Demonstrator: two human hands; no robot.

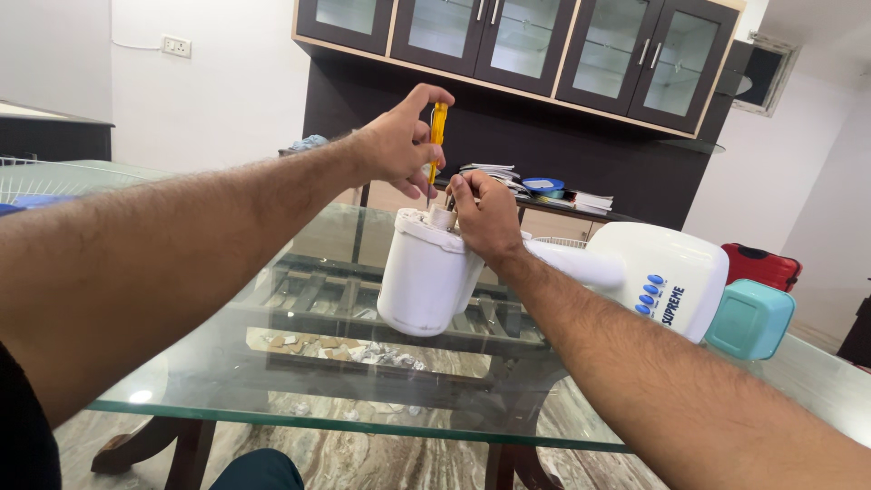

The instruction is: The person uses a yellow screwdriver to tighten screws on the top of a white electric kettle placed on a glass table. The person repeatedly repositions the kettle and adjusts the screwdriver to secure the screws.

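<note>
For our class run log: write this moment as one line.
left hand: holds yellow screwdriver | right hand: steadies white housing | surface: glass table

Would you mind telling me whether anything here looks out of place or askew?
The white fan motor housing lies tipped on the glass table, steadied by the right hand, while the left hand holds a yellow screwdriver upright at its top end.

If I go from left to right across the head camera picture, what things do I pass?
Left hand → yellow screwdriver → right hand → white fan base with blue buttons → teal box → red suitcase.
</note>
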